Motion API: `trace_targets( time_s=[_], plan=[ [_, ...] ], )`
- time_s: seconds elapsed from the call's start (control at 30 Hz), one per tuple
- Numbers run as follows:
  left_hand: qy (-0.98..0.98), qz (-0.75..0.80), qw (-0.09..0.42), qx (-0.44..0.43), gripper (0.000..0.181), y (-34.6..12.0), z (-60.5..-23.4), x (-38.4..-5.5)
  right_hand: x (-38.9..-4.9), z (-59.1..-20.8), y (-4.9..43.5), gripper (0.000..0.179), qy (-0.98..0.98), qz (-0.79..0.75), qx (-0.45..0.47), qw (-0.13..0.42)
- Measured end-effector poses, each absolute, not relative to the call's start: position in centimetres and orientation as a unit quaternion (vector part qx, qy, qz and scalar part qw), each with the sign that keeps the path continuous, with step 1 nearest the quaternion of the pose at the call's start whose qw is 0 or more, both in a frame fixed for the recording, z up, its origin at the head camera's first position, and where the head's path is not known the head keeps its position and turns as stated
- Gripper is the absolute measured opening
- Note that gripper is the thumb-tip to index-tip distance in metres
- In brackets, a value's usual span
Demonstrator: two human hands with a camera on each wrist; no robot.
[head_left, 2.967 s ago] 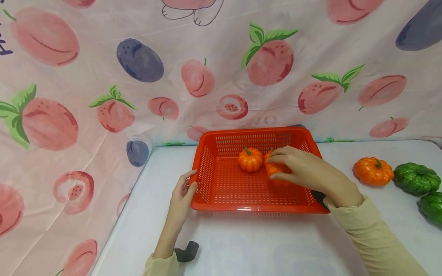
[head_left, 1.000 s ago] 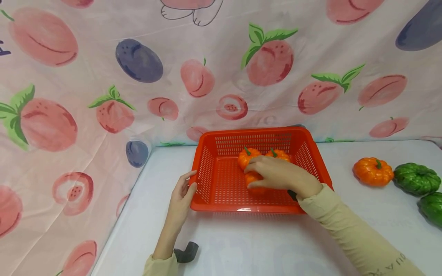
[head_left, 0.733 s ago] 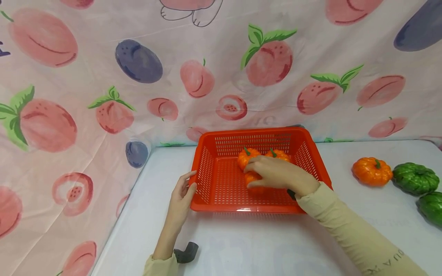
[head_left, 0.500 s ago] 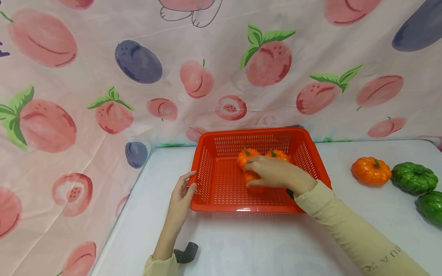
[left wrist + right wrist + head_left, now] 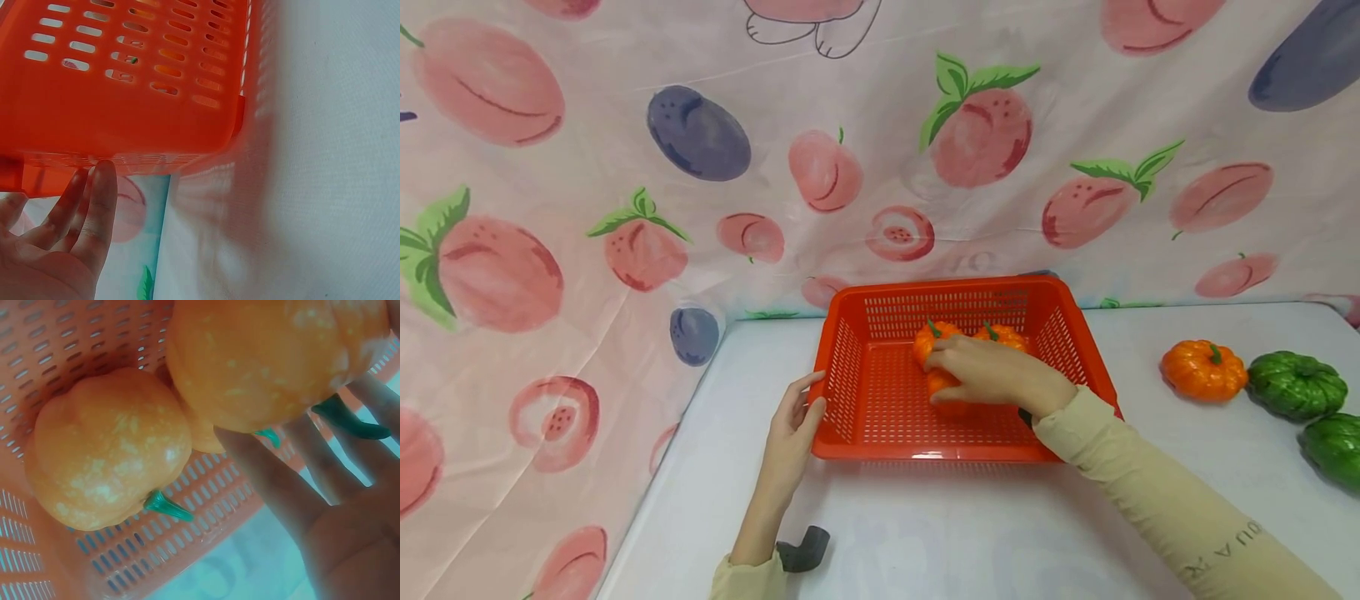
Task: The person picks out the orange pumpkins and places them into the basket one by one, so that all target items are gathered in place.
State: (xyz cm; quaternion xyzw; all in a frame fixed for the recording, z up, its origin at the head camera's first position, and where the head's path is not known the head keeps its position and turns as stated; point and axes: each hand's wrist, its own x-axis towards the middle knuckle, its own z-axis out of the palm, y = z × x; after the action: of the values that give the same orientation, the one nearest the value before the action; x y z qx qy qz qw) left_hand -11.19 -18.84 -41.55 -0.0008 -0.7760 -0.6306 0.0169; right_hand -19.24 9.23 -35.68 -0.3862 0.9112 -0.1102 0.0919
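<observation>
Front orange pumpkin (image 5: 940, 385): being gripped by the right hand (image 5: 992, 368) inside the red basket (image 5: 940, 452), the hand reaching farther left than three seconds ago | rear-left pumpkin (image 5: 932, 337), rear-right pumpkin (image 5: 1007, 337): standing behind, the hand partly covering both | left hand (image 5: 788, 433): resting straight fingers against the basket | loose orange pumpkin (image 5: 1204, 371), green pumpkins (image 5: 1297, 387): lying outside, rightward

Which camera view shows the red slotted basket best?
The head view: the red basket appears almost whole, although the right hand covers part. The left wrist view shows only part of its outside; the right wrist view, parts of its inside around orange pumpkins.
</observation>
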Motion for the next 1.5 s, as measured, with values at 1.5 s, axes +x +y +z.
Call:
trace_targets(
  time_s=[1.5],
  plan=[
    [-0.775, -0.632, 0.016, 0.001, 0.039, -18.8, -41.6, -11.2, -19.3, -34.9, 9.8, 0.044, 0.914, -0.100, -0.384, 0.081]
  ],
)
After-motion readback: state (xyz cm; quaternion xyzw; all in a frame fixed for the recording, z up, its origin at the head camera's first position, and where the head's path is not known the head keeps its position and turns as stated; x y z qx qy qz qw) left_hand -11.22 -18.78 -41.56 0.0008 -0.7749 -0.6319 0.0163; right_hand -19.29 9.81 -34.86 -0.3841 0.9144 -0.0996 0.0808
